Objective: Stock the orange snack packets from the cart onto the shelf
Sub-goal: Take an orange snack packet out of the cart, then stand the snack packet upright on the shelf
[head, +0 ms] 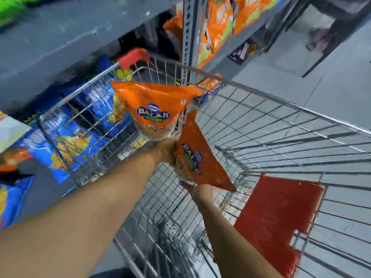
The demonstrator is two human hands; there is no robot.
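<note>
My left hand (165, 150) grips the bottom of an orange snack packet (154, 105) and holds it upright above the wire cart (261, 121). My right hand (200, 192) holds a second orange snack packet (198, 163) from below, tilted to the right, just beside the first. Both packets hang over the cart's basket. Another orange packet (210, 85) lies at the cart's far corner. More orange packets (220, 23) stand on the grey shelf (267, 23) beyond the cart at the upper right.
Blue snack packets (76, 137) fill the low shelf to the left of the cart. A grey metal upright (190, 37) stands behind the cart. The cart has a red flap (275, 215) at its near right and a red corner cap (133, 57). Grey floor tiles lie to the right.
</note>
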